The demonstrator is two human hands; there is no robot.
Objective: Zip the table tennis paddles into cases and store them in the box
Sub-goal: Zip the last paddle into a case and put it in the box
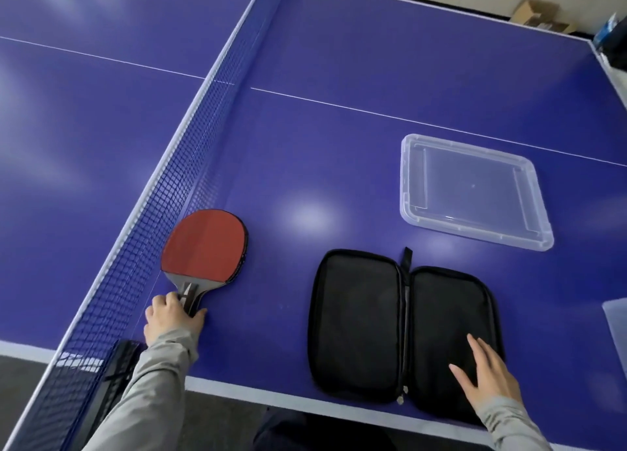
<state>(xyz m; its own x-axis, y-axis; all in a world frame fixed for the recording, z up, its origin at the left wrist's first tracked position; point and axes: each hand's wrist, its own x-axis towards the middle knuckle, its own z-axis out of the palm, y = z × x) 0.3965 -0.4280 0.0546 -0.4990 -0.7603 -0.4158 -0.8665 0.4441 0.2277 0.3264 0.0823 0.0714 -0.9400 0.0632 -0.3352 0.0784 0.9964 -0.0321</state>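
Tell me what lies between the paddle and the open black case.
Nothing: in the head view, only bare blue table separates the paddle from the case.

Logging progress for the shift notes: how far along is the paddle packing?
Early. The black case lies unzipped and open, empty, under the flat right hand. The left hand grips the handle of the red paddle by the net. Loading, zipping and storing remain; the clear box holds nothing.
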